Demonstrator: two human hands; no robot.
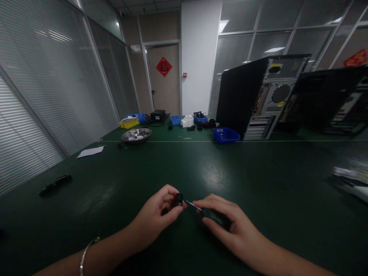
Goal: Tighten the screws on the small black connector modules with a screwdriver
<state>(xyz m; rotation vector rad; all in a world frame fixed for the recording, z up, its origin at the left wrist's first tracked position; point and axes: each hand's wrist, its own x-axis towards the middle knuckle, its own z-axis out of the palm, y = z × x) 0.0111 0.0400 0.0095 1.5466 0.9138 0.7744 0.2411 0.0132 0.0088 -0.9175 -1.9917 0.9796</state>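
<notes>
My left hand (161, 211) is closed around a small round black part (179, 199), gripped between thumb and fingers. What exactly that part is, I cannot make out. In my right hand (227, 218) lies a screwdriver (214, 217) with a dark handle, its thin metal shaft pointing left toward the black part. The shaft's tip stops just short of the part, with a small gap between them. Both hands are held over the near middle of the green table (184, 165). My palm hides part of the screwdriver's handle.
A metal bowl (136, 135) holding small pieces stands at the back left. A blue bin (226, 135) sits by a black computer case (244, 96). To the left lie a dark elongated tool (54, 185) and white paper (90, 151). Small bins and a white housing (187, 121) line the back.
</notes>
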